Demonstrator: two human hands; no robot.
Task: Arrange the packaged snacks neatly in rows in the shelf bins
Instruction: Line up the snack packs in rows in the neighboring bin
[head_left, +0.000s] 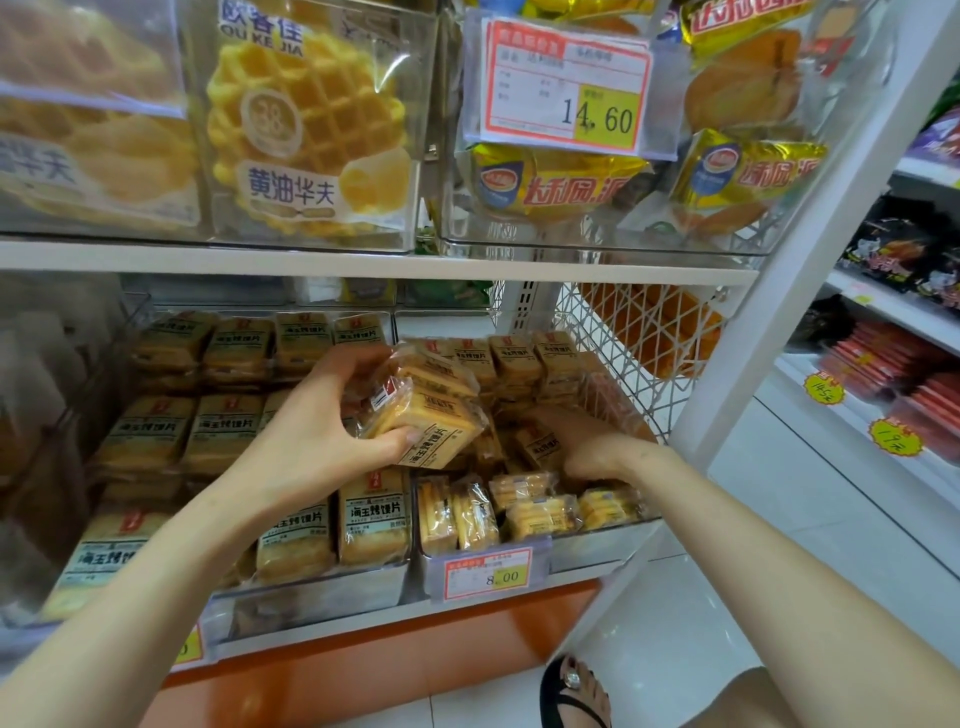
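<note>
Sorting the right bin (592, 548): my left hand (322, 421) grips a pack (431, 421) just above it; my right hand (587, 447) sits among loose packs (537, 512), grasp seemingly hidden, so I cannot tell. Next I'd clear a slot and stand the pack upright

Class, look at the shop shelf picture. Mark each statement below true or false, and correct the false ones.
1. The left hand grips snack packs held at a tilt. True.
2. The right hand hangs idle beside the shelf. False: the right hand reaches down among the packs in the right bin.
3. The lower price tag reads 8.00. True.
4. The upper shelf holds drink bottles. False: it holds waffle packs and yellow-wrapped snacks.
</note>
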